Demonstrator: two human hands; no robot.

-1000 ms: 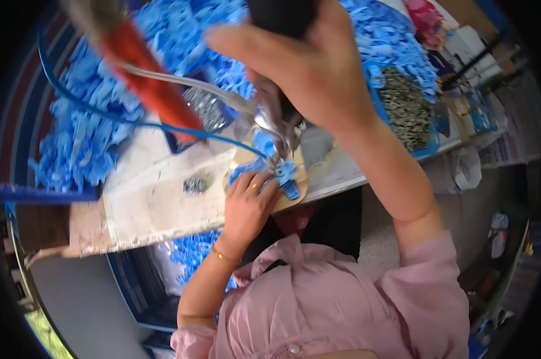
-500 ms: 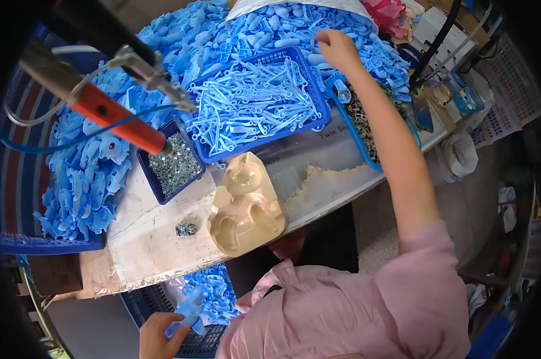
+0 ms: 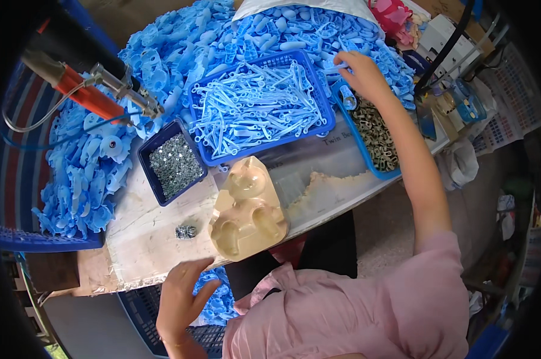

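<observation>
My left hand [image 3: 183, 296] is at the front edge of the table, thumb apart from the fingers and nothing seen in it. Under it, below the tabletop, blue plastic parts [image 3: 217, 299] lie in a dark blue basket [image 3: 143, 311]. My right hand [image 3: 363, 73] reaches over the heap of blue moulded parts [image 3: 270, 37] at the back, fingers bent together; what they hold, if anything, I cannot make out. Between my arms rests a tan mould-like fixture [image 3: 246, 206] with rounded hollows.
A blue basket [image 3: 327, 127] holds light-blue rods with ringed ends. A small dark bin [image 3: 162, 202] contains screws; a blue tray [image 3: 385, 175] holds small metal-coloured pieces. An orange-and-black pneumatic screwdriver [image 3: 94, 96] hangs at left. A dark studded lump [image 3: 185, 231] lies near the fixture.
My left hand has let go of a blue part over the lower basket and risen to the table edge. My right hand has moved slightly nearer and rightward. The hanging screwdriver has swung away from the screws.
</observation>
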